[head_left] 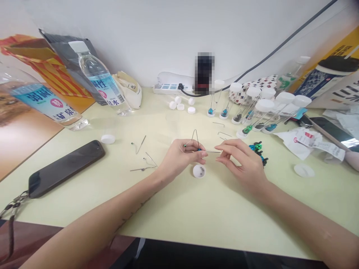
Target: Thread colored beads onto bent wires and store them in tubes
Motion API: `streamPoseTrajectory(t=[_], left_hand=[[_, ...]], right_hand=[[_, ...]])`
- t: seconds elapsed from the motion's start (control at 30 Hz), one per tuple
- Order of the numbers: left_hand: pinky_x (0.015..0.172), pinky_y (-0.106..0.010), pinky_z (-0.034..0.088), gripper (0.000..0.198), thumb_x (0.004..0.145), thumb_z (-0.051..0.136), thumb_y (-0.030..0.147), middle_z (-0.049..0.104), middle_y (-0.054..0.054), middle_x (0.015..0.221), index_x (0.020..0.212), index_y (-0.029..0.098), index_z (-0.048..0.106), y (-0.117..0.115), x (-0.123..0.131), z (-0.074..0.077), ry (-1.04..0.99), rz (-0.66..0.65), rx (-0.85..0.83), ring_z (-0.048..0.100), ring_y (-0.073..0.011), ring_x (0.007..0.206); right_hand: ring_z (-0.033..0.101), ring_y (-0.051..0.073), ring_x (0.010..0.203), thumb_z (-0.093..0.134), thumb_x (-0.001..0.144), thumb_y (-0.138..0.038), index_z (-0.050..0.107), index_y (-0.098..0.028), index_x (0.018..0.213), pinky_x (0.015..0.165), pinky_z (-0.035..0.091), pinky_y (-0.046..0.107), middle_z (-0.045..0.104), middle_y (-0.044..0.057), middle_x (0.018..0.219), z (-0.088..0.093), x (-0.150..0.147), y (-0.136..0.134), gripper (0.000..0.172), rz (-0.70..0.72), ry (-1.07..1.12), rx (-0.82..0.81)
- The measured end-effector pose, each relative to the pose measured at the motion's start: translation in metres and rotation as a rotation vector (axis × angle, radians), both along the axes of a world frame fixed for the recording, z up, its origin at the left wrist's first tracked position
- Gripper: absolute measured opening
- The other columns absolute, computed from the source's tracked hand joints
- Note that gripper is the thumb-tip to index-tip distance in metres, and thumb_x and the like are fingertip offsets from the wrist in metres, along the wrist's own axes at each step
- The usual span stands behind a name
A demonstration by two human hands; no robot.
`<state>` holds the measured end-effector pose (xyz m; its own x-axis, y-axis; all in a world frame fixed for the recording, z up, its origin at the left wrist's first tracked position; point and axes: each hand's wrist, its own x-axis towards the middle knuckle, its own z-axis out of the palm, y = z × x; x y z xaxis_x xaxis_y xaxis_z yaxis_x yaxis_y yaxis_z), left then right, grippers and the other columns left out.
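My left hand (179,157) pinches a small part with green and blue beads, from which a bent thin wire (195,136) rises in a narrow loop. My right hand (242,160) pinches the end of a straight thin wire (211,151) that runs level between both hands. A small white cap (199,171) lies on the pale yellow table (179,213) just below the hands. A pile of blue and green beaded parts (257,149) lies behind my right hand.
Clear capped tubes (260,112) holding wires stand at the back right, loose white caps (181,104) behind. Bent wires (144,158) lie left of my hand. A black phone (66,168), two water bottles (101,78), a power strip (171,88) and papers (305,142) surround the area.
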<state>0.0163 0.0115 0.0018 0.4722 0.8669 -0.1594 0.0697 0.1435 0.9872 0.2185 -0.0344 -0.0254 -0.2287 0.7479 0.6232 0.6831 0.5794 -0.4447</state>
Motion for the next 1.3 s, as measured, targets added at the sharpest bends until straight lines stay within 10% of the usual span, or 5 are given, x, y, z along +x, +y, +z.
streamPoseTrajectory(t=[0.5,0.87,1.13,1.3], left_hand=[[0.066,-0.024,0.053,0.023,0.070,0.076,0.029,0.067,-0.004,0.078,0.083,0.013,0.066,-0.0005,0.0015,-0.0017,0.001,-0.062,-0.056,0.071,-0.0181,0.070],[0.069,-0.027,0.052,0.010,0.080,0.064,0.024,0.068,-0.003,0.075,0.084,0.016,0.068,-0.0023,0.0013,-0.0088,0.123,-0.077,0.207,0.068,-0.0167,0.073],[0.072,-0.031,0.055,0.013,0.077,0.067,0.025,0.067,-0.004,0.078,0.084,0.013,0.067,0.0040,-0.0014,-0.0025,0.073,-0.021,0.120,0.070,-0.0182,0.071],[0.073,-0.031,0.055,0.012,0.077,0.066,0.024,0.067,-0.004,0.076,0.083,0.013,0.066,0.0018,-0.0005,-0.0051,0.056,-0.035,0.125,0.069,-0.0182,0.072]], right_hand=[[0.061,0.013,0.067,0.049,0.089,-0.007,0.070,-0.023,0.094,0.058,0.049,0.026,0.063,0.004,0.080,0.0029,0.0027,-0.0021,0.027,0.025,-0.002,0.068],[0.051,0.008,0.045,0.060,0.086,-0.039,0.069,-0.016,0.079,0.041,0.038,0.020,0.058,-0.001,0.060,0.0095,-0.0067,-0.0039,0.025,0.075,0.586,-0.800],[0.062,0.015,0.078,0.063,0.085,-0.019,0.067,-0.018,0.105,0.071,0.050,0.028,0.066,0.005,0.087,0.0014,-0.0035,-0.0026,0.021,0.061,0.161,-0.237],[0.062,0.012,0.070,0.050,0.090,-0.009,0.068,-0.016,0.103,0.064,0.051,0.025,0.067,0.005,0.082,0.0012,-0.0015,-0.0038,0.023,0.117,0.116,-0.112]])
